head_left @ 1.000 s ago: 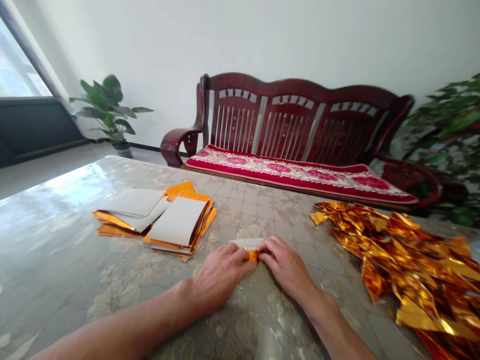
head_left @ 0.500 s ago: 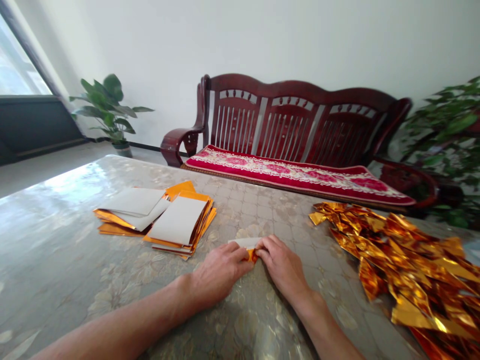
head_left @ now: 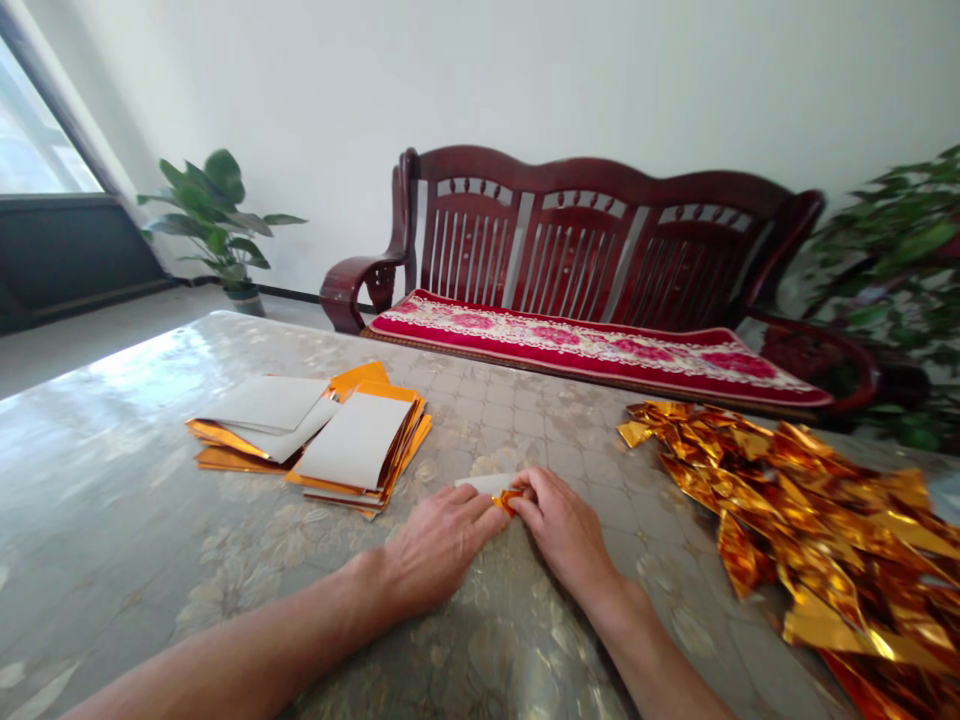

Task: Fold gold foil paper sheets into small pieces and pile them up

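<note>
A single sheet of foil paper (head_left: pixel 489 483), white on one face and shiny gold on the other, lies in front of me with its near edge folded over. My left hand (head_left: pixel 450 530) is closed on the left part of the fold, fingertips against the gold side. At the right end, my right hand (head_left: pixel 555 510) pinches the same sheet between thumb and fingers. Both hands rest at the tabletop, and they cover much of the sheet. Left of them sits a stack of gold foil sheets (head_left: pixel 360 440), mostly white side up.
Folded gold foil pieces (head_left: pixel 810 520) lie heaped at the right of the patterned table (head_left: pixel 525 640). Beyond the table's far edge stands a dark red wooden bench (head_left: pixel 585 240) with a red floral cover (head_left: pixel 570 340). Potted plants (head_left: pixel 214 215) flank it.
Less gold shows between my hands now, as the near flap is rolled further up. My left fingers have shifted slightly along the fold. The stack and the heap are unchanged.
</note>
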Available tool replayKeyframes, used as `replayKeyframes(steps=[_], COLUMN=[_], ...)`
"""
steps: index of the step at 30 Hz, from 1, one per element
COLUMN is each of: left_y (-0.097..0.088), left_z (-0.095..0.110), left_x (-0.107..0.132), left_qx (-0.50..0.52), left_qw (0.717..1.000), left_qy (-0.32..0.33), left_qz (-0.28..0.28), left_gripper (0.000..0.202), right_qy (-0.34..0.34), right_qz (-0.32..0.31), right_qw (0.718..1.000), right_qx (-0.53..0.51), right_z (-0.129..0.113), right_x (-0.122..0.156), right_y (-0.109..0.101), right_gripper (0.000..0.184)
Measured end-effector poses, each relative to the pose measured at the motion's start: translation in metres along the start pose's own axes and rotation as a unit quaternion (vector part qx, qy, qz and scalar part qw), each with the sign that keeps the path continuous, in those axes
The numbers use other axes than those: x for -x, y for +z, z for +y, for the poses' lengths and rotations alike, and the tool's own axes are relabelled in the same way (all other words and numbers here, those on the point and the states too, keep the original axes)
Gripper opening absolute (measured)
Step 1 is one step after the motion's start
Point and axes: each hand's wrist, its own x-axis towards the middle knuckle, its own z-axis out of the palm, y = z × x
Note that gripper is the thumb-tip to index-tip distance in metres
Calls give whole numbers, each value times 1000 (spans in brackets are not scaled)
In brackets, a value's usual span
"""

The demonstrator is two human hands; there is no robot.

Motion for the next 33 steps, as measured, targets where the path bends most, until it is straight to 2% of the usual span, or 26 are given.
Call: replayKeyframes(steps=[3, 10, 14, 20, 26, 30, 33], left_y=[2, 7, 3, -2, 0, 0, 1], left_z=[1, 1, 2, 4, 5, 6, 7], left_x=[0, -2, -4, -7, -6, -6, -6], left_qx=[-6, -19, -32, -58, -71, -64, -63], left_qw=[1000, 1000, 999, 998, 997, 997, 997], left_qy=[-7, -12, 8, 3, 1, -4, -6], left_qz=[10, 9, 10, -14, -29, -38, -42], left_gripper=[33, 24, 26, 21, 26, 26, 27], right_qy=[22, 48, 69, 92, 68, 58, 27], right_qz=[0, -2, -6, 1, 55, 109, 106], right_qw=[1000, 997, 994, 988, 990, 988, 991], right_qx=[-13, -59, -90, -126, -114, -91, -72], right_z=[1, 3, 5, 6, 10, 16, 18], right_x=[0, 0, 0, -1, 0, 3, 7], right_y=[1, 0, 0, -1, -3, -5, -5], right_gripper=[10, 13, 15, 16, 10, 17, 22])
